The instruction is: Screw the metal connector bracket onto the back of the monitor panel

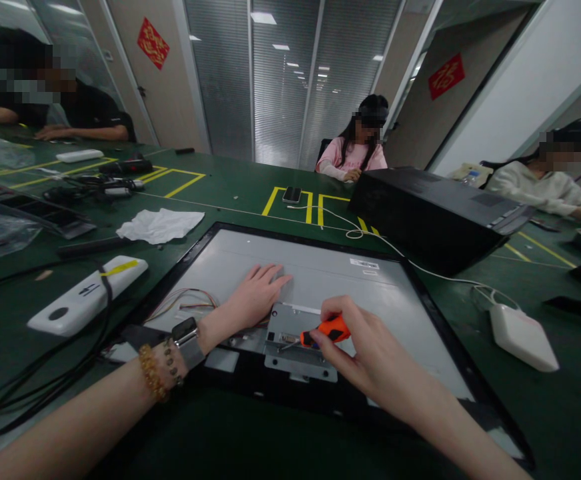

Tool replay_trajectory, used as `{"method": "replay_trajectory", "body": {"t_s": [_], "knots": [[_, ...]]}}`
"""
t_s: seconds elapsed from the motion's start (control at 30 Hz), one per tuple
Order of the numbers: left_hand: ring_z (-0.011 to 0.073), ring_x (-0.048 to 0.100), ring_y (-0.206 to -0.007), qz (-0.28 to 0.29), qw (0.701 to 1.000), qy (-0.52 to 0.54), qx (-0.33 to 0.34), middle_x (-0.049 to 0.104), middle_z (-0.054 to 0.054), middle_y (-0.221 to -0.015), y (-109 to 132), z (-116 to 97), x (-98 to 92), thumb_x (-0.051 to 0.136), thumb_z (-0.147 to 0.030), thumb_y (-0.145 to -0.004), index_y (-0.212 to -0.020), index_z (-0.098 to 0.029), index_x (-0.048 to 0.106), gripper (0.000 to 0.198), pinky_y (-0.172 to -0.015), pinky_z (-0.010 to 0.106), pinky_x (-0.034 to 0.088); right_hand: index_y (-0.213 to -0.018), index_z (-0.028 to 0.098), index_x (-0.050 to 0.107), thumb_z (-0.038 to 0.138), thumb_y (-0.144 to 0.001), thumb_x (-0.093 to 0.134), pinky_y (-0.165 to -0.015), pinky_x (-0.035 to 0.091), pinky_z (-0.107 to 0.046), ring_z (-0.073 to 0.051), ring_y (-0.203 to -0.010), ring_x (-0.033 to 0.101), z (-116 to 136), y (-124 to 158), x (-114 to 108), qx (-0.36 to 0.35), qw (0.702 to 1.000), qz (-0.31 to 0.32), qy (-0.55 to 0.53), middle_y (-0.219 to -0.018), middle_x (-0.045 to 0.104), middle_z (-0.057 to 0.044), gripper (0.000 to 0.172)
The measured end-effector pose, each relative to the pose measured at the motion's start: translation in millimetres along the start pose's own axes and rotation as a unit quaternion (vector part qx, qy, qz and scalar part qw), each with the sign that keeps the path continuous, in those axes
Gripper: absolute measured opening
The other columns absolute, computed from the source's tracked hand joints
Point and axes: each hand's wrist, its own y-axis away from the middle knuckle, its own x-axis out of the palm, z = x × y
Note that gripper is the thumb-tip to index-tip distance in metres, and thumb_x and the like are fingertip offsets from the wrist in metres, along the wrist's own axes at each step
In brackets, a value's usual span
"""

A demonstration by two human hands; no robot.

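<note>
Screwdriver: orange and black handle (pixel 334 328), lower centre of the frame; shaft points left, low over the bracket; cannot tell whether the tip sits in a screw.
Bracket: grey metal plate (pixel 293 319), lower centre, lying at the near edge of the panel.
Panel: large, flat, grey with black border (pixel 315 267), spanning the middle and lower frame, flat on the table (pixel 235 177).
Right hand: (pixel 370 343) right of the bracket; fingers closed round the screwdriver handle, thumb along its near side.
Left hand: (pixel 255 293) centre of the frame, palm down on the panel, fingers slightly spread, pinching nothing; watch (pixel 185 333) and beaded bracelets (pixel 151 373) at the wrist.
Wires: thin, coloured (pixel 188 293), at the panel's left side, near the left wrist.
Left of frame: white device with yellow tape (pixel 83 300), black cable (pixel 45 360) looped over it; crumpled white tissue (pixel 162 225) above.
Right of frame: white box with cord (pixel 523 337); large black casing (pixel 420 207), upper right.
Far side: person in pink (pixel 350 153), upper right, seated at the table.
</note>
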Motion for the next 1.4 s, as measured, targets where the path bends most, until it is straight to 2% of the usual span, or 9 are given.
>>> {"method": "replay_trajectory", "body": {"t_s": [0.23, 0.33, 0.5, 0.7, 0.83, 0.97, 1.07, 1.27, 1.4], "knots": [[0.0294, 0.040, -0.135, -0.004, 1.000, -0.006, -0.004, 0.044, 0.015, -0.147, 0.1, -0.7, -0.6, 0.042, -0.013, -0.093, -0.139, -0.020, 0.044, 0.046, -0.109, 0.048, 0.033, -0.088, 0.021, 0.051, 0.013, -0.081, 0.048, -0.061, 0.050, -0.030, -0.019, -0.072, 0.064, 9.3, -1.2, -4.5, 0.032, 0.999, 0.013, -0.009, -0.081, 0.067, -0.006, 0.011], [0.0296, 0.041, -0.135, -0.003, 1.000, -0.002, -0.003, 0.043, 0.015, -0.147, 0.3, -0.5, -0.7, 0.042, -0.014, -0.095, -0.140, -0.020, 0.044, 0.045, -0.109, 0.048, 0.033, -0.088, 0.021, 0.053, 0.020, -0.088, 0.050, -0.067, 0.050, -0.032, -0.019, -0.075, 0.065, 7.2, -1.1, -5.3, 0.009, 1.000, 0.011, -0.001, -0.082, 0.068, -0.005, 0.004], [0.0291, 0.039, -0.136, 0.002, 1.000, 0.004, -0.002, 0.042, 0.015, -0.148, 0.1, -0.1, -0.5, 0.041, -0.014, -0.095, -0.140, -0.019, 0.043, 0.045, -0.110, 0.050, 0.032, -0.085, 0.020, 0.055, 0.030, -0.095, 0.045, -0.059, 0.045, -0.031, -0.019, -0.065, 0.061, -1.8, -1.5, -2.4, -0.003, 1.000, 0.012, 0.020, -0.074, 0.065, -0.004, 0.017], [0.0295, 0.039, -0.136, 0.009, 1.000, 0.007, -0.011, 0.043, 0.015, -0.148, -1.1, -0.9, -0.4, 0.040, -0.015, -0.097, -0.140, -0.020, 0.044, 0.044, -0.109, 0.050, 0.032, -0.100, 0.015, 0.053, 0.014, -0.088, 0.042, -0.071, 0.050, -0.036, -0.021, -0.081, 0.060, -1.6, -1.8, -3.9, -0.011, 1.000, 0.009, 0.001, -0.089, 0.062, -0.009, 0.016], [0.0294, 0.039, -0.136, 0.007, 1.000, 0.007, -0.006, 0.043, 0.015, -0.148, -0.6, -0.7, -0.4, 0.041, -0.014, -0.096, -0.140, -0.019, 0.044, 0.045, -0.109, 0.049, 0.031, -0.108, 0.016, 0.053, 0.017, -0.092, 0.044, -0.077, 0.051, -0.035, -0.020, -0.089, 0.060, -0.2, -1.1, -8.0, -0.027, 0.999, 0.033, -0.013, -0.097, 0.063, -0.009, 0.018], [0.0293, 0.039, -0.136, 0.002, 1.000, 0.011, -0.005, 0.042, 0.015, -0.148, 0.0, 0.0, 0.1, 0.040, -0.015, -0.097, -0.141, -0.019, 0.043, 0.045, -0.110, 0.050, 0.031, -0.096, 0.016, 0.058, 0.025, -0.093, 0.050, -0.063, 0.049, -0.033, -0.021, -0.073, 0.063, -4.3, -1.7, -4.4, -0.058, 0.996, 0.015, 0.067, -0.081, 0.067, -0.007, 0.013], [0.0300, 0.039, -0.136, 0.004, 1.000, 0.007, -0.003, 0.042, 0.016, -0.148, -0.3, -0.1, -0.3, 0.039, -0.015, -0.097, -0.141, -0.018, 0.043, 0.044, -0.109, 0.051, 0.032, -0.086, 0.016, 0.059, 0.020, -0.091, 0.048, -0.056, 0.046, -0.032, -0.020, -0.062, 0.063, -5.0, -2.1, -0.5, -0.061, 0.993, 0.005, 0.099, -0.069, 0.066, -0.006, 0.013], [0.0298, 0.040, -0.136, 0.009, 1.000, 0.001, -0.008, 0.043, 0.016, -0.147, -1.6, -1.1, -1.3, 0.040, -0.014, -0.097, -0.140, -0.018, 0.045, 0.044, -0.109, 0.050, 0.033, -0.099, 0.014, 0.057, 0.011, -0.078, 0.049, -0.068, 0.053, -0.034, -0.022, -0.082, 0.066, 6.7, -2.8, -4.3, 0.020, 1.000, 0.009, 0.002, -0.091, 0.068, -0.012, 0.023], [0.0291, 0.040, -0.136, 0.015, 1.000, -0.001, -0.008, 0.043, 0.016, -0.148, -1.3, -2.0, -4.2, 0.042, -0.013, -0.095, -0.140, -0.019, 0.045, 0.045, -0.110, 0.049, 0.033, -0.100, 0.017, 0.057, 0.012, -0.083, 0.048, -0.074, 0.053, -0.036, -0.022, -0.088, 0.065, 9.4, -1.4, -9.1, 0.009, 0.999, 0.039, -0.020, -0.094, 0.069, -0.010, 0.020]]}}
